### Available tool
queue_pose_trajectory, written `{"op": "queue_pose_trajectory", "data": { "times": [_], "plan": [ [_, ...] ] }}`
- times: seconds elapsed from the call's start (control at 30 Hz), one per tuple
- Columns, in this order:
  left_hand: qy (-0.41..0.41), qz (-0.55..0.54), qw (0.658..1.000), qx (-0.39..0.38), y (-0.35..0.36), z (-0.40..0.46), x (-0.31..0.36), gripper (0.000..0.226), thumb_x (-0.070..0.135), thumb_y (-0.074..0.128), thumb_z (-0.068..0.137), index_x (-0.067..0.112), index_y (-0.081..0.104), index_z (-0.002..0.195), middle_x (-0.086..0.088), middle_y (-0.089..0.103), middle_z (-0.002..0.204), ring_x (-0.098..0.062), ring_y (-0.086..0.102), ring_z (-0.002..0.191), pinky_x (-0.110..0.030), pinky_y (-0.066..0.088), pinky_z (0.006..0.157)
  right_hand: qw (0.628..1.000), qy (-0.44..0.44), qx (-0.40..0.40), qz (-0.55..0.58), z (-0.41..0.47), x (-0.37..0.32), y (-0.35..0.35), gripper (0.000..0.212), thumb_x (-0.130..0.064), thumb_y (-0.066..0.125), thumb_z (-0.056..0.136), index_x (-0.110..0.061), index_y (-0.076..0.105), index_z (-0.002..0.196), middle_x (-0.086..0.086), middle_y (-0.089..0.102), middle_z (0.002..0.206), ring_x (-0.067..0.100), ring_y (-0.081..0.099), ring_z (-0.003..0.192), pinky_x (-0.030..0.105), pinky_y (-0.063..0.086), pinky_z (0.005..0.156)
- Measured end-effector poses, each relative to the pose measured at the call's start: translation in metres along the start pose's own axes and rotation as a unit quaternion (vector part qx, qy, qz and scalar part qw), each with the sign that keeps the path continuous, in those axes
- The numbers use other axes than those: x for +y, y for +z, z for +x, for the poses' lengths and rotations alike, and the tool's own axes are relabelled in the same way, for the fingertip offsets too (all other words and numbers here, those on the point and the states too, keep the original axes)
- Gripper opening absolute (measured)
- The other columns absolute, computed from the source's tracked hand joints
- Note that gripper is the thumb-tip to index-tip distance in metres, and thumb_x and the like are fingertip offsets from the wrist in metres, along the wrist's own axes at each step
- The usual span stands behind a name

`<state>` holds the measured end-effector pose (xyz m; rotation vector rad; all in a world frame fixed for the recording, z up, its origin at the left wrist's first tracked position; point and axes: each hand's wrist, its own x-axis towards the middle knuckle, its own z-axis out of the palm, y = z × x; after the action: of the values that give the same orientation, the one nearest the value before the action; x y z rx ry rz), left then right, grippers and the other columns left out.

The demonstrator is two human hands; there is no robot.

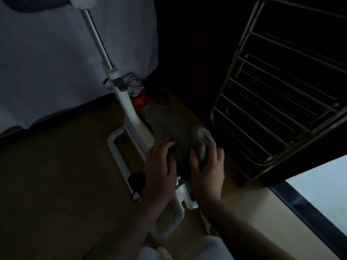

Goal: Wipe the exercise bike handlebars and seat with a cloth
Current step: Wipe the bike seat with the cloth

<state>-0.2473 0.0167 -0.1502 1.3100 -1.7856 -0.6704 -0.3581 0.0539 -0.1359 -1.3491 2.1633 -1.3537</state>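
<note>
Seat (167, 126) work is under way, by the look of things: both hands sit on the dark grey saddle at the centre of the frame, low and slightly right. The left hand (161, 160) lies flat on the near left edge of the seat with its fingers spread and curled over the rim, apparently steadying it and holding nothing else. The right hand (206, 164) grips a bunched pale cloth (203, 141), fingers closed round it, pressing it against the seat's right side. The white bike frame (129, 117) runs from under the seat toward the upper left, where the post (97, 38) rises out of the frame; the handlebars are not in view, so whether they have been wiped cannot be told. Judging by the cloth's place on the near right part of the seat, the far nose of the saddle may be left to do. Dim light hides any dust or streaks. A metal rack (272, 102) stands at the right
</note>
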Motion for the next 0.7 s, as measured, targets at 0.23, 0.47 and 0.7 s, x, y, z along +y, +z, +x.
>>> {"op": "queue_pose_trajectory", "data": {
  "times": [0.23,0.47,0.7],
  "plan": [
    [-0.018,0.115,0.993,-0.025,-0.001,0.011,0.013,0.049,0.045,0.025,0.087,0.026,0.056,0.120,-0.004,0.050,0.130,-0.027,0.040,0.121,-0.046,0.036,0.099,0.971,0.208,0.104,0.050,0.012,-0.015,0.020,0.045,-0.034,0.057,0.091,-0.008,0.049,0.127,0.009,0.040,0.128,0.025,0.036,0.118,0.028,0.030,0.096],
    [-0.003,0.147,0.989,-0.024,0.010,0.044,0.011,0.031,0.033,0.044,0.085,0.023,0.058,0.111,-0.002,0.058,0.117,-0.024,0.045,0.116,-0.042,0.040,0.094,0.955,0.255,0.060,0.140,0.049,-0.016,0.020,0.043,-0.031,0.051,0.095,-0.013,0.045,0.134,0.004,0.045,0.136,0.018,0.046,0.123,0.024,0.037,0.097],
    [0.002,0.123,0.992,-0.002,0.011,0.043,0.008,0.034,0.038,0.038,0.083,0.026,0.060,0.107,0.002,0.060,0.115,-0.023,0.046,0.115,-0.043,0.043,0.091,0.909,0.354,0.049,0.214,0.059,-0.009,0.017,0.030,-0.039,0.053,0.093,-0.019,0.055,0.116,0.003,0.060,0.114,0.020,0.059,0.104,0.037,0.049,0.091]
  ]
}}
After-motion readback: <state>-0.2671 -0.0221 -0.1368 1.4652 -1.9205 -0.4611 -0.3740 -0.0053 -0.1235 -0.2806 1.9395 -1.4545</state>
